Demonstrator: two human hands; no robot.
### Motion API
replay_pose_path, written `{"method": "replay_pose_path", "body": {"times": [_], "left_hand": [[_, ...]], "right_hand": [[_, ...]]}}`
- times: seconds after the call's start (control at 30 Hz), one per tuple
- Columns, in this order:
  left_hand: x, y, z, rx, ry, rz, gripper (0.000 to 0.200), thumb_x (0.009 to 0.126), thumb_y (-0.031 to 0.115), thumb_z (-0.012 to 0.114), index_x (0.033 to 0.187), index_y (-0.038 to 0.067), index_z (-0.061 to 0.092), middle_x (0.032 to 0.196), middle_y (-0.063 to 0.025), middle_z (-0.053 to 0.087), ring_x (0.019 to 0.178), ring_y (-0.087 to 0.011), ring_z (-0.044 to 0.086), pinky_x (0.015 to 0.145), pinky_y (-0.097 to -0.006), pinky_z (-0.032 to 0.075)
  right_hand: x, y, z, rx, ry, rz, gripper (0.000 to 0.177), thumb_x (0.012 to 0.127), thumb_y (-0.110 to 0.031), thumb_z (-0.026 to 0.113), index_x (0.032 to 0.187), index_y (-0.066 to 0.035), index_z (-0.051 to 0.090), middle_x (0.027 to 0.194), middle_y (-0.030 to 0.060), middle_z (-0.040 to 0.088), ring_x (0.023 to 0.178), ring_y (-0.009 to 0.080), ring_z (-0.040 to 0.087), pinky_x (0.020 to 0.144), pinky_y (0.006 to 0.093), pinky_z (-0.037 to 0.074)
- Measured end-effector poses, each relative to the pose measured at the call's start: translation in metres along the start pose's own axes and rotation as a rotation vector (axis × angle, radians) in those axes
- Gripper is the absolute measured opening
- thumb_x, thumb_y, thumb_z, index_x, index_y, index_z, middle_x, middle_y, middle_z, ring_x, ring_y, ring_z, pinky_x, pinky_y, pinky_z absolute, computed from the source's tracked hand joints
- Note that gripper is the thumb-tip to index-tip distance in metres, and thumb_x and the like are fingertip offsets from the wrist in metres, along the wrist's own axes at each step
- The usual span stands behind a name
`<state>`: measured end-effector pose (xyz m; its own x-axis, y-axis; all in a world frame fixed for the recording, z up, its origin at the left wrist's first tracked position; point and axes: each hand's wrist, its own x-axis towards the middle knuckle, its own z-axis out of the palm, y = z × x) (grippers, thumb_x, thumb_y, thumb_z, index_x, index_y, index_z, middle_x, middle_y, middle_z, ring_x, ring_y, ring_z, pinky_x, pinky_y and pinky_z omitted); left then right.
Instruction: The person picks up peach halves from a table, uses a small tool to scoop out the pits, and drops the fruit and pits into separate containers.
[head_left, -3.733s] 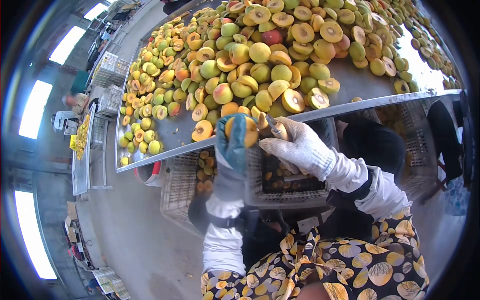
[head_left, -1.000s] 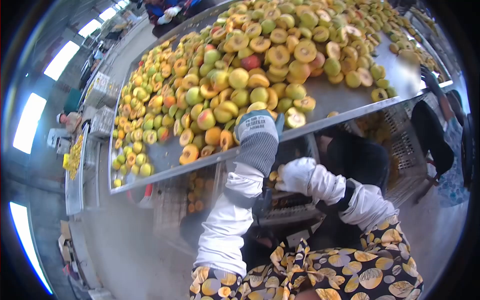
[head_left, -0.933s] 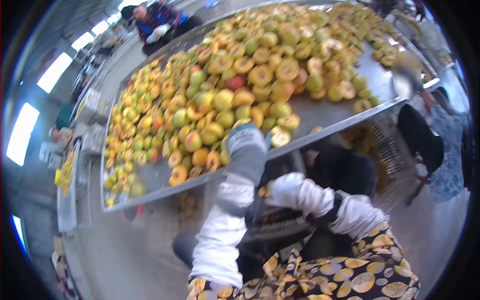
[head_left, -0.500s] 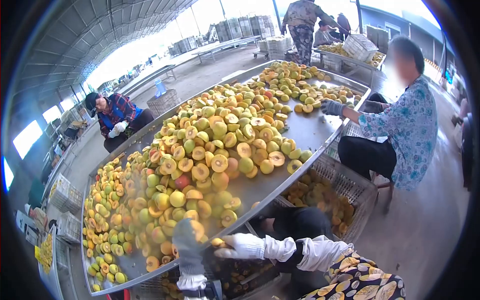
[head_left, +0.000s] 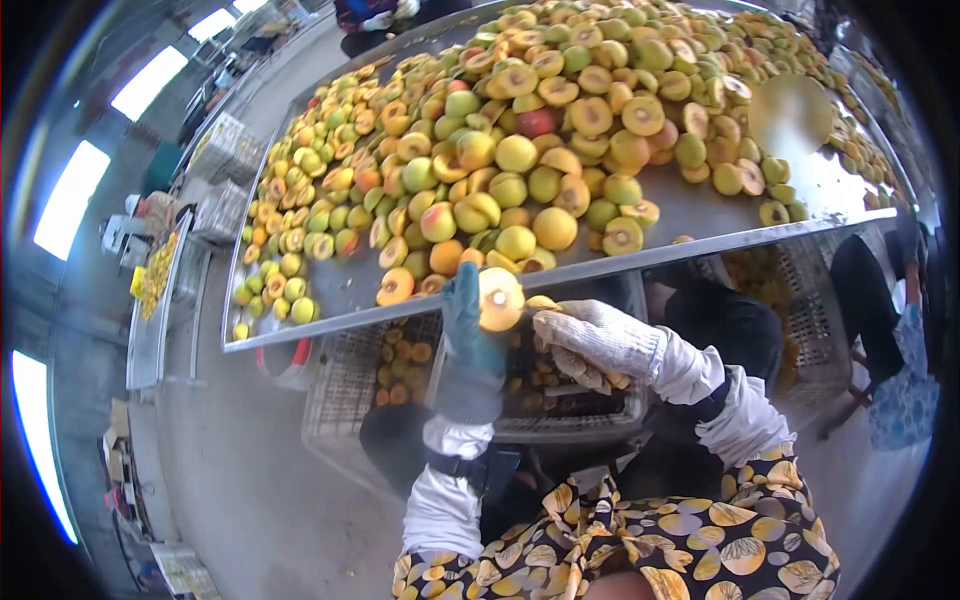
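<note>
The left hand (head_left: 462, 322), in a teal rubber-coated glove, has its fingers closed round a pale yellow halved peach (head_left: 500, 298), cut face turned up towards the camera. The fruit sits just below the near edge of the shiny steel desk (head_left: 640, 262) and above a grey plastic mesh crate (head_left: 340, 385).

The right hand (head_left: 597, 338), in a white knit glove, lies curled just beside the fruit, fingertips at its rim. Whether those fingers hold a blade or anything else cannot be told, as the glove covers the palm.

The half looks light, soft and wet on the cut side, so probably slippery and easily bruised. The firmer skin side, cupped in the palm, seems the safer hold.

A heap of whole and halved yellow-green peaches (head_left: 500, 150) covers the desk. The crate's contents are mostly hidden by the arms, and the desk's far corners are cut off.
</note>
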<state>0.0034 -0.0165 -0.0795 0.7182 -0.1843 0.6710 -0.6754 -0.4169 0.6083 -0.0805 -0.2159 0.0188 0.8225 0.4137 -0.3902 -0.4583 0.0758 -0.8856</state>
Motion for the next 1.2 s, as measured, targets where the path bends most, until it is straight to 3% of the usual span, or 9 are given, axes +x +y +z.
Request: {"method": "replay_pose_path", "body": {"times": [0.1, 0.2, 0.33, 0.4, 0.43, 0.5, 0.7, 0.9, 1.2], "left_hand": [[-0.001, -0.003, 0.012, -0.123, 0.09, 0.086, 0.038, 0.099, 0.019, 0.062, 0.131, -0.001, 0.055, 0.119, -0.0136, 0.063, 0.107, -0.0233, 0.064, 0.091, -0.0383, 0.055], [0.008, 0.009, 0.011, -0.595, -0.011, -0.243, 0.037, 0.099, 0.013, 0.062, 0.131, -0.002, 0.054, 0.119, -0.0144, 0.063, 0.107, -0.0236, 0.064, 0.092, -0.0386, 0.055], [0.008, 0.013, 0.01, -0.612, 0.008, -0.409, 0.036, 0.104, 0.025, 0.055, 0.125, -0.004, 0.056, 0.114, -0.0138, 0.064, 0.099, -0.0229, 0.065, 0.086, -0.0358, 0.057], [0.018, 0.027, 0.0, -1.238, 0.202, -0.78, 0.032, 0.105, 0.02, 0.054, 0.123, -0.005, 0.056, 0.112, -0.0147, 0.065, 0.093, -0.0221, 0.067, 0.08, -0.0344, 0.059], [0.015, 0.025, 0.0, -0.867, 0.16, -0.572, 0.032, 0.105, 0.021, 0.053, 0.123, -0.005, 0.057, 0.112, -0.0147, 0.065, 0.093, -0.022, 0.067, 0.08, -0.0347, 0.059], [0.014, 0.019, 0.0, -0.129, 0.065, -0.138, 0.032, 0.106, 0.022, 0.051, 0.123, -0.005, 0.058, 0.113, -0.0148, 0.065, 0.093, -0.0219, 0.066, 0.079, -0.0354, 0.059], [0.012, 0.044, 0.002, -0.534, 0.09, -0.451, 0.04, 0.11, 0.03, 0.042, 0.121, -0.005, 0.06, 0.113, -0.0141, 0.065, 0.097, -0.0209, 0.065, 0.089, -0.034, 0.054], [0.007, 0.044, -0.002, -0.586, 0.124, -0.428, 0.042, 0.102, 0.024, 0.057, 0.133, -0.004, 0.049, 0.121, -0.0168, 0.064, 0.099, -0.0264, 0.068, 0.085, -0.0379, 0.059], [0.015, 0.075, 0.003, -0.766, 0.178, -0.595, 0.051, 0.109, 0.044, 0.04, 0.124, -0.001, 0.059, 0.114, -0.0148, 0.066, 0.099, -0.0235, 0.066, 0.088, -0.0374, 0.057]], "right_hand": [[0.01, 0.004, 0.008, -0.179, 0.123, -0.041, 0.05, 0.102, -0.054, 0.051, 0.106, -0.004, 0.058, 0.06, 0.0019, 0.05, 0.042, 0.0116, 0.05, 0.036, 0.0261, 0.042], [0.028, 0.02, 0.006, -0.603, 0.308, -0.346, 0.055, 0.101, -0.056, 0.05, 0.109, -0.003, 0.059, 0.058, 0.0007, 0.049, 0.044, 0.0097, 0.051, 0.037, 0.0247, 0.042], [0.008, -0.016, -0.008, -0.102, -0.121, 0.155, 0.054, 0.1, -0.048, 0.058, 0.105, 0.006, 0.059, 0.064, 0.0095, 0.063, 0.052, 0.0199, 0.064, 0.048, 0.0362, 0.051], [0.035, 0.023, -0.019, -0.741, 0.301, -0.283, 0.057, 0.096, -0.05, 0.061, 0.101, 0.007, 0.06, 0.066, 0.0173, 0.065, 0.055, 0.0299, 0.066, 0.049, 0.0401, 0.052], [0.044, 0.038, -0.019, -1.047, 0.517, -0.511, 0.059, 0.094, -0.051, 0.063, 0.099, 0.008, 0.06, 0.067, 0.0211, 0.065, 0.057, 0.035, 0.067, 0.05, 0.0421, 0.052], [0.029, 0.016, -0.004, -0.765, 0.337, -0.289, 0.047, 0.096, -0.047, 0.061, 0.095, 0.0, 0.061, 0.062, 0.0148, 0.064, 0.056, 0.0308, 0.067, 0.052, 0.0406, 0.052], [0.022, -0.014, 0.015, -0.304, 0.139, 0.034, 0.047, 0.1, -0.046, 0.055, 0.097, -0.001, 0.064, 0.061, 0.0075, 0.061, 0.052, 0.021, 0.063, 0.052, 0.037, 0.051], [0.026, 0.017, 0.022, -0.743, 0.411, -0.461, 0.046, 0.1, -0.045, 0.056, 0.093, -0.001, 0.065, 0.068, 0.0198, 0.065, 0.062, 0.0372, 0.067, 0.058, 0.0447, 0.053], [0.026, 0.018, 0.024, -0.814, 0.47, -0.405, 0.039, 0.102, -0.039, 0.053, 0.096, -0.002, 0.063, 0.076, 0.0214, 0.067, 0.075, 0.0422, 0.068, 0.065, 0.0474, 0.054]]}}
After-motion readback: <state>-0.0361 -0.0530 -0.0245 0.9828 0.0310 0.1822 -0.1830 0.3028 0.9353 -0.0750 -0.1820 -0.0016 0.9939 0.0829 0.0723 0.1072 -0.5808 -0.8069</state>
